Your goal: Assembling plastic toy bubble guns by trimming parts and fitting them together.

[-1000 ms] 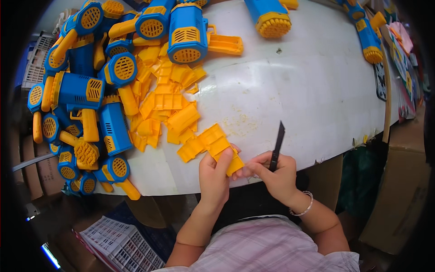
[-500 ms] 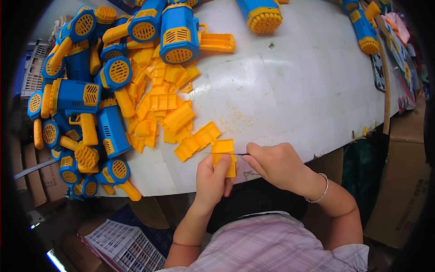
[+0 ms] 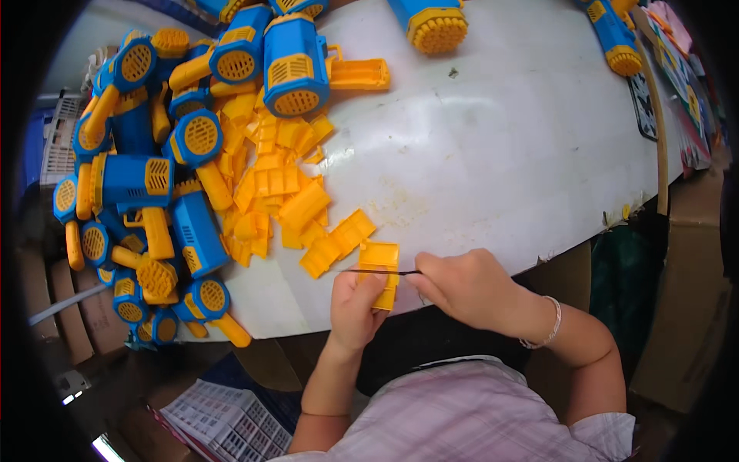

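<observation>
Between the thumb and fingers of my left hand (image 3: 352, 309) is a yellow plastic cover (image 3: 380, 253), rectangular and ribbed, held upright near the table's front edge. My right hand (image 3: 473, 291) is closed around the end of a thin dark rod-like tool (image 3: 396, 272). Its narrow shaft runs level across the face of the cover, and the tip reaches past the cover's left side above my left thumb. What kind of tool it is, I cannot make out. Two similar yellow covers (image 3: 336, 243) lie just beyond my left hand.
A heap of loose yellow covers (image 3: 277, 181) spreads over the table's left half. Beside it pile several blue-and-yellow toy guns (image 3: 138, 181). Another toy gun (image 3: 427, 27) lies at the far middle, and one more (image 3: 613, 38) at the far right. A cardboard box (image 3: 681, 308) stands right of the table.
The tool has slid left across the cover, so more of its shaft shows. My right hand has come slightly nearer the cover. The whole view has shifted a little.
</observation>
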Available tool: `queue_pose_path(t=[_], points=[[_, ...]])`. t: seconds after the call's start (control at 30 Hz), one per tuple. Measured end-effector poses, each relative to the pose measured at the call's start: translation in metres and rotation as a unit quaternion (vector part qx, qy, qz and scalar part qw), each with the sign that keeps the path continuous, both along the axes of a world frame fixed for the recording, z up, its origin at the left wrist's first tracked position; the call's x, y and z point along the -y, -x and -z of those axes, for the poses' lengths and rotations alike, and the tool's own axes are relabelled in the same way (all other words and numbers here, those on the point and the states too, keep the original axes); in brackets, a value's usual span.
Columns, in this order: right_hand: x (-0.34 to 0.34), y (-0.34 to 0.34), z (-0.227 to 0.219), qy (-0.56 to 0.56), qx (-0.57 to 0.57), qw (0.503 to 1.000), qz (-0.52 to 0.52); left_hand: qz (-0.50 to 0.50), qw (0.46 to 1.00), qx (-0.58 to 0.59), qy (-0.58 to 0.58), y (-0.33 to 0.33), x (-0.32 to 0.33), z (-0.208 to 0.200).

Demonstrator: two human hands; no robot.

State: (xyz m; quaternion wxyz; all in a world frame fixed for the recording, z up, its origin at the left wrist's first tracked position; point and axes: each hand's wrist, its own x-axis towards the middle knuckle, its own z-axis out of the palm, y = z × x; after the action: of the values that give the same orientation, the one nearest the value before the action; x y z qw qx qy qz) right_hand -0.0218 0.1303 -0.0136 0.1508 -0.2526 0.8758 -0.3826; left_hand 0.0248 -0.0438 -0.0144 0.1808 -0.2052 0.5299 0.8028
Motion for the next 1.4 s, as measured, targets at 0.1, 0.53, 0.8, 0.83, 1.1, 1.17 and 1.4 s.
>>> queue_pose_path(t=[0.1,0.53,0.8,0.83,1.1,1.17,1.4], points=[[-0.004,0.010,0.012,0.005,0.022,0.996,0.083,-0.008,1.000,-0.012,-0.008,-0.003,0.001,-0.001],[0.008,-0.006,0.008,0.013,0.034,0.999,0.035,-0.013,0.996,0.032,-0.087,0.001,0.008,-0.001],[0.007,-0.005,0.008,0.009,0.045,0.999,0.027,-0.004,0.997,0.025,-0.078,0.001,0.006,0.000],[0.006,-0.003,0.009,0.006,0.066,0.997,0.048,-0.003,0.997,0.024,-0.077,0.003,0.008,0.003],[0.004,-0.008,0.001,0.026,0.027,0.998,0.042,-0.010,0.990,0.048,-0.136,0.002,0.008,0.001],[0.009,-0.015,0.002,0.031,0.016,0.999,0.000,-0.010,0.987,0.060,-0.147,0.002,0.004,0.003],[0.005,-0.015,0.010,0.021,0.003,1.000,0.016,-0.013,0.988,0.051,-0.146,0.003,0.004,0.004]])
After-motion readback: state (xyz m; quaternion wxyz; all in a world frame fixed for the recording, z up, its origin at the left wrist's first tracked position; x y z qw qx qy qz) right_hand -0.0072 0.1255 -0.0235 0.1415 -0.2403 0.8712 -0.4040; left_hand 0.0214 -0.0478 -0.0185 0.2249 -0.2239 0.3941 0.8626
